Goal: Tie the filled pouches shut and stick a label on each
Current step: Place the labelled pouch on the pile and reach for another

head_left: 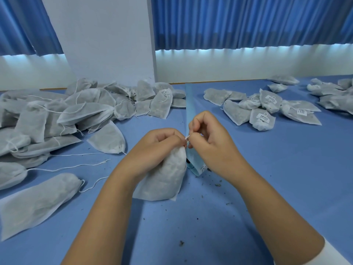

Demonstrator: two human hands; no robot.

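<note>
A filled pouch is being held upright at the centre of the table. Its neck is being gripped by the left hand, and its string is being pinched by the fingers of the right hand. A blue label strip just behind is being partly hidden by the hands. Untied pouches are lying to the left, labelled pouches to the right.

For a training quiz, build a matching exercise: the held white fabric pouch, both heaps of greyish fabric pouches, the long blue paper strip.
1 held pouch
2 unlabelled heap
3 labelled heap
4 blue strip

A right side of blue table
B between left hand and right hand, white string pinched
C table's left side
D middle, stretching beyond the hands

Pairs: 1B, 2C, 3A, 4D
</note>
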